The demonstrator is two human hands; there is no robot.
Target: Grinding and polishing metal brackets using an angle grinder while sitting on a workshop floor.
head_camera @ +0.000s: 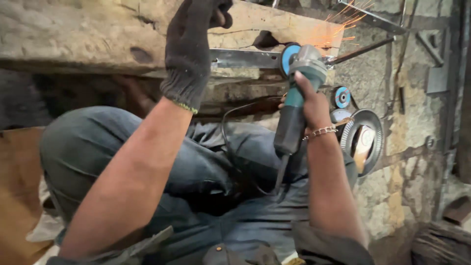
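Note:
My left hand (192, 44), in a dark knit glove, presses down on a flat steel bar (245, 59) that lies across a rough wooden beam (88, 34). My right hand (310, 103), bare with a chain bracelet, grips the body of a teal angle grinder (294, 103). The grinder's blue disc (288, 56) touches the bar near its right end. Orange sparks (343, 27) fly up and to the right. A thin metal rod (363, 49) runs on to the right of the disc.
My bent knees in grey trousers (206, 167) fill the middle. Spare grinding discs (360, 137) and a small blue disc (342, 96) lie on the stone floor at right. The grinder's cable (230, 147) loops over my lap. Metal scraps (434, 73) lie at far right, cardboard (17, 186) at left.

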